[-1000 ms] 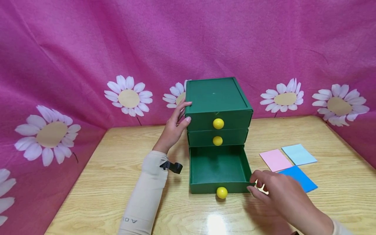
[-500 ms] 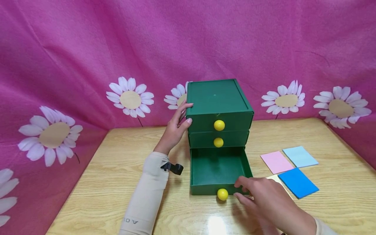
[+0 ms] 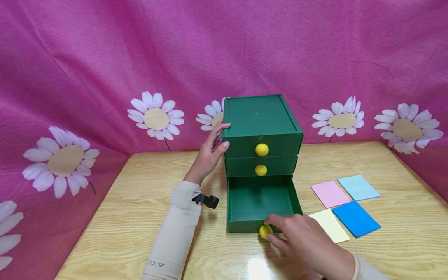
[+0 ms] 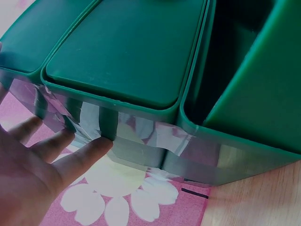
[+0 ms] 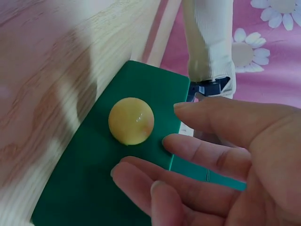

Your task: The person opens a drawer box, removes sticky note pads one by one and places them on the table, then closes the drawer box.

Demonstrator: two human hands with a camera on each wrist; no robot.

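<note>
A green drawer cabinet (image 3: pixel 259 116) with three drawers and round yellow knobs stands on the table. Its bottom drawer (image 3: pixel 241 225) is pulled out with nothing lying in it; the upper two are closed. My left hand (image 3: pixel 206 157) rests on the cabinet's left side, fingertips at the top edge and thumb at the front corner. In the left wrist view its fingers (image 4: pixel 84 157) spread along the cabinet's side wall. My right hand (image 3: pixel 304 241) is at the bottom drawer's yellow knob (image 5: pixel 131 121), thumb and fingers parted just beside it, not closed round it.
Right of the cabinet lie pink (image 3: pixel 330 194), light blue (image 3: pixel 358 187), blue (image 3: pixel 356 219) and pale yellow (image 3: pixel 329 225) square paper pads on the wooden table (image 3: pixel 140 217). A magenta cloth (image 3: pixel 245 46) with daisies hangs behind and at the sides.
My right hand has moved left along the drawer front, from its right corner to the knob, uncovering the pale yellow pad. The left hand stays on the cabinet.
</note>
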